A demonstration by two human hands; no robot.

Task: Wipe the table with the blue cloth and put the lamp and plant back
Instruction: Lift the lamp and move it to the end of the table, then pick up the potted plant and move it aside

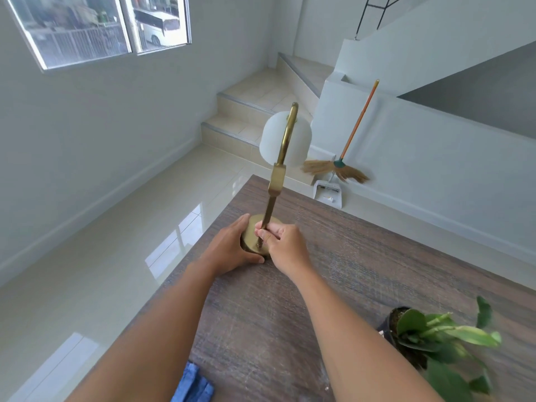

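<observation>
The lamp (pixel 275 181) is standing upright near the far left corner of the worktop (pixel 362 256). The right hand (pixel 282 242) is closing its grip around the stem just above the brass base, while the left hand (pixel 232 245) is cupping the base edge, probably steadying a top-heavy piece. The plant (pixel 429 338) is sitting at the near right, the blue cloth (pixel 193 384) at the near edge. No readable writing is showing.

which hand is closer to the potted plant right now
Right. The right hand, gripping the lamp stem, is on the side facing the potted plant; the left hand cups the base's far side.
</observation>
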